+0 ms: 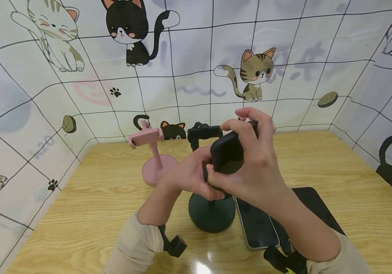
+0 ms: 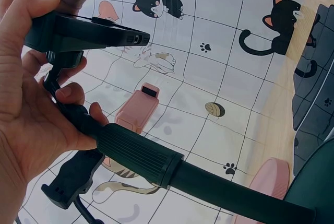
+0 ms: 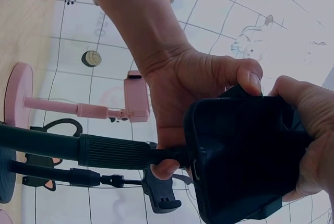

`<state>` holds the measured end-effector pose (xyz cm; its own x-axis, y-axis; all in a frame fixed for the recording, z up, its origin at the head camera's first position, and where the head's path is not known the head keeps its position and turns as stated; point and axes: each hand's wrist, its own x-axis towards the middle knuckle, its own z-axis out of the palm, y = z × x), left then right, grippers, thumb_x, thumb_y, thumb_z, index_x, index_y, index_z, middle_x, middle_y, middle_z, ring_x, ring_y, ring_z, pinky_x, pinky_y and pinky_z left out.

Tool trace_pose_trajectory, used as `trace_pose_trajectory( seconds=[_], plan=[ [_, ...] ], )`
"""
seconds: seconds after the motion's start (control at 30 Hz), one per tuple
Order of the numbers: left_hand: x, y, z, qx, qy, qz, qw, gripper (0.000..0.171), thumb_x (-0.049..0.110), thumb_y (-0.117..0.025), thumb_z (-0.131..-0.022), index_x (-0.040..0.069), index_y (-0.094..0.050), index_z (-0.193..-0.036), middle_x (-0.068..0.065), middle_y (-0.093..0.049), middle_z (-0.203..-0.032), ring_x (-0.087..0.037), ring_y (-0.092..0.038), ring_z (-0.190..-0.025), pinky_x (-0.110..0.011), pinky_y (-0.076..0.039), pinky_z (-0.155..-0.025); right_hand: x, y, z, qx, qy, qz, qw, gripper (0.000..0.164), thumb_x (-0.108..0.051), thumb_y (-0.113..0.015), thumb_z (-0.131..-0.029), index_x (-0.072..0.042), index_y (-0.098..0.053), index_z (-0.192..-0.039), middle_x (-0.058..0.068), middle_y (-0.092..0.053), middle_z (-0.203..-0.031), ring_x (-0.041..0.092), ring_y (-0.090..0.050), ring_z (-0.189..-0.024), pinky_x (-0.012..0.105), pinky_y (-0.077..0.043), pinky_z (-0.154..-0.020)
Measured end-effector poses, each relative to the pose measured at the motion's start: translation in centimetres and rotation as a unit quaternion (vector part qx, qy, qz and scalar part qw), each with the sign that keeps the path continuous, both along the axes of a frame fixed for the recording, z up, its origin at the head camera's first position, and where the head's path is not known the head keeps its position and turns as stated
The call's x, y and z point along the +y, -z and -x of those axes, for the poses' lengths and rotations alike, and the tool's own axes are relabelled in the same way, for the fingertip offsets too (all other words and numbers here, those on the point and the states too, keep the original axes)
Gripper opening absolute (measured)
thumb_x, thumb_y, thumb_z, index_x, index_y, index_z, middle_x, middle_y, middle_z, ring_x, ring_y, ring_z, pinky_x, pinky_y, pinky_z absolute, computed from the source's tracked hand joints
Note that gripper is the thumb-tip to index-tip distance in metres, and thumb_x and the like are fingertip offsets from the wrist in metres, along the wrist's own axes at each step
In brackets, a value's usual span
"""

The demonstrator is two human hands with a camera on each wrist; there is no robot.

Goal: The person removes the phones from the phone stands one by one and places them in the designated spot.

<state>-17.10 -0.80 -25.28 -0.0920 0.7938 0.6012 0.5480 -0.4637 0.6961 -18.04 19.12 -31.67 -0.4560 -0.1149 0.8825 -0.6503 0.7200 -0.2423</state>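
Observation:
A phone stand in dark green has a round base [image 1: 211, 213] on the table and a ribbed collar [image 2: 138, 153] on its pole. My left hand [image 1: 196, 175] grips the jointed neck near the stand's top. Above that, my right hand [image 1: 259, 167] holds a dark smartphone [image 3: 245, 156] by its edges, fingers on one side and thumb on the other. The smartphone is tilted at the stand's holder, which is largely hidden behind it and the hands. Whether the holder's clamp grips the smartphone, I cannot tell.
Behind, to the left, stands a pink phone stand [image 1: 155, 152]. A black phone stand [image 1: 204, 132] is partly hidden behind my hands. Right of the green base lie a phone [image 1: 257, 224] with a silver edge and a dark flat slab [image 1: 314, 205]. A cat-print curtain [image 1: 192, 87] surrounds the table.

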Motion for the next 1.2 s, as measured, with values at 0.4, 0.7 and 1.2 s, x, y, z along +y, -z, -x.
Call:
trace_pose_trajectory(
  seconds=[0.4, 0.7, 1.2],
  plan=[
    [0.1, 0.0, -0.1, -0.008, 0.003, 0.013, 0.9999, 0.052, -0.005, -0.071, -0.056, -0.006, -0.047, -0.103, -0.015, -0.052, -0.087, -0.020, -0.050, -0.079, -0.037, -0.046, -0.074, -6.7, -11.4, -10.7, -0.007, -0.024, -0.026, 0.999, 0.063, -0.012, -0.079, -0.053, -0.004, -0.046, -0.106, 0.024, -0.034, -0.121, 0.033, -0.031, -0.116, 0.049, -0.035, -0.081],
    [0.2, 0.2, -0.8, -0.011, -0.017, -0.015, 0.9997, 0.055, -0.004, -0.068, -0.058, -0.005, -0.043, -0.107, -0.017, -0.048, -0.094, -0.023, -0.049, -0.084, -0.038, -0.046, -0.077, -6.8, -11.2, -10.7, -0.003, -0.018, -0.019, 1.000, 0.060, -0.013, -0.076, -0.055, -0.001, -0.045, -0.105, 0.026, -0.032, -0.119, 0.035, -0.031, -0.115, 0.048, -0.033, -0.083],
    [-0.2, 0.4, -1.5, 0.003, -0.063, -0.032, 0.9975, 0.055, -0.004, -0.069, -0.062, -0.004, -0.043, -0.111, -0.016, -0.048, -0.098, -0.022, -0.049, -0.088, -0.037, -0.046, -0.077, -7.2, -11.2, -10.5, 0.006, -0.037, -0.012, 0.999, 0.060, -0.009, -0.076, -0.052, -0.002, -0.047, -0.103, 0.023, -0.036, -0.117, 0.034, -0.032, -0.113, 0.045, -0.036, -0.078]
  ],
)
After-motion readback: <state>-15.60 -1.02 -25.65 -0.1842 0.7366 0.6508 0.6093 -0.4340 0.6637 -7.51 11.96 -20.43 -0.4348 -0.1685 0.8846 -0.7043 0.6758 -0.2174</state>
